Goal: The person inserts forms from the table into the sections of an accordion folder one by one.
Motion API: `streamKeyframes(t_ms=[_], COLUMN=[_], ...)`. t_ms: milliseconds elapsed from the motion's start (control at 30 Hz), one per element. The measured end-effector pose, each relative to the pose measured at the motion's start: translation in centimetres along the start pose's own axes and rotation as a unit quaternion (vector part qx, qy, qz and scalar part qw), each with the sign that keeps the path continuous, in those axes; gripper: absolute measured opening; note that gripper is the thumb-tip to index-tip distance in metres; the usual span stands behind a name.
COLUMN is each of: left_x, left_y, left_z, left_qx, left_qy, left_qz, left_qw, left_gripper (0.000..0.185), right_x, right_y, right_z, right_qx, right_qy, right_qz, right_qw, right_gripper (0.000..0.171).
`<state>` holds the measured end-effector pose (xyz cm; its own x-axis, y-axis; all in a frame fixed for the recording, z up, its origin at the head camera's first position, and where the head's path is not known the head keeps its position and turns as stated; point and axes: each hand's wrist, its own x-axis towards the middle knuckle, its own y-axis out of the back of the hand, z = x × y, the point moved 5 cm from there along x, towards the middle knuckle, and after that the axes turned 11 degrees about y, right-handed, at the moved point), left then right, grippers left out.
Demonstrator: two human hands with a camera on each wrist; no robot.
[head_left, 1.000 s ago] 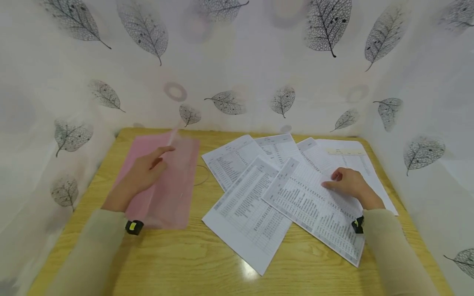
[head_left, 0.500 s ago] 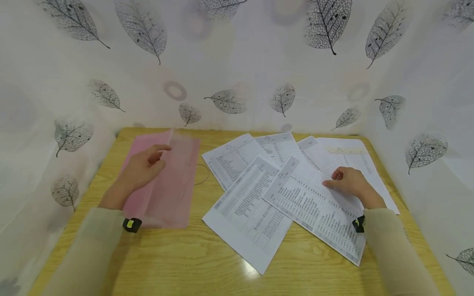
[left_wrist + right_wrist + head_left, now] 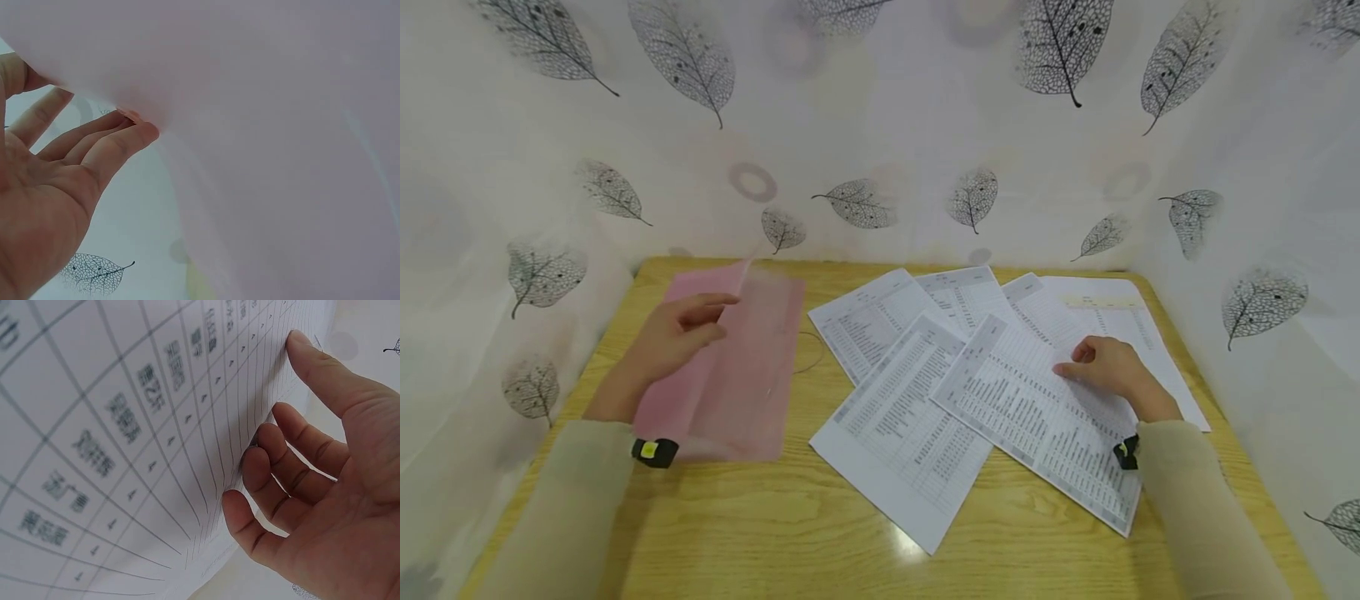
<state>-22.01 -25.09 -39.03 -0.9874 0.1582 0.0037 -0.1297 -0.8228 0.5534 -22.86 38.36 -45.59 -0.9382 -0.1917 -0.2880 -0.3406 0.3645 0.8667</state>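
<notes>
On the left lies a pink translucent plastic folder, its top sheet raised along one edge. My left hand holds that raised edge at the fingertips. In the left wrist view the film kinks at a fingertip and hides part of the left hand. My right hand rests over a printed sheet on the right, thumb and fingers loosely bent. In the right wrist view the fingertips of the right hand lie along the printed table, pinching nothing.
Several more printed sheets overlap in the middle and at the back right. Between folder and papers a thin curved line shows on the wooden table. White leaf-patterned cloth encloses the back and both sides.
My left hand has drawn to the left, and the raised edge of the folder's top sheet has shifted left with it. My right hand and the papers have stayed in place.
</notes>
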Motion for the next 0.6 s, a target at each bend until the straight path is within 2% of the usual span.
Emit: streamKeyframes(t_ms=[133,367,600], left_x=[-0.4,-0.8,-1.0], left_y=[0.9,2.7,3.4], left_z=[0.2,-0.3,-0.3], left_qx=[-0.024,-0.024,-0.042], left_qy=[0.009,0.075,0.068], left_qz=[0.013,0.041,0.061], left_qw=[0.9996,0.9960,0.9949], left_gripper=[0.041,0.043,0.040], right_x=[0.0,0.0,0.2], right_y=[-0.1,-0.2,-0.2], right_z=[0.0,0.2,0.3], right_qx=[0.001,0.006,0.006], right_qy=[-0.001,-0.002,0.007], right_qz=[-0.001,0.004,0.010], right_qw=[1.000,1.000,1.000], right_gripper=[0.058,0.059,0.059])
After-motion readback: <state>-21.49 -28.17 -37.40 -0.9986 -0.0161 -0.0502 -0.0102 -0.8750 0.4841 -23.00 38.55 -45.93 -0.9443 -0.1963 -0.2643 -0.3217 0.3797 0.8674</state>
